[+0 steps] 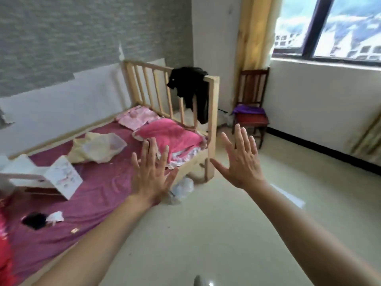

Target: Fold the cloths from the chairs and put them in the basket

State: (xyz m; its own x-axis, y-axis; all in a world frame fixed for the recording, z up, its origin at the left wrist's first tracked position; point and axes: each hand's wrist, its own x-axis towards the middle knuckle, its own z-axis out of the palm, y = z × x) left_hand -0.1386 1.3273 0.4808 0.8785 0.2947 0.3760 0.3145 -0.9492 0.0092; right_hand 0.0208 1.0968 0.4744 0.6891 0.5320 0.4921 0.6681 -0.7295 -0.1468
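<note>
Purple cloth point(248, 110) lies on the wooden chair point(254, 90) beyond my right hand point(240, 159); left hand point(152, 172) too spread, empty.

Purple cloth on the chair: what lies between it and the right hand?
In the head view, nothing stands between them: only bare floor separates the open right hand from the chair holding the purple cloth. The bed's corner post stands just left.

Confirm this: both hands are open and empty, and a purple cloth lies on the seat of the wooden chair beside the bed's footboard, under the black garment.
One error: the head view shows the black garment draped over the bed's footboard, not above the purple cloth. The left hand, right hand and wooden chair are as stated.
</note>
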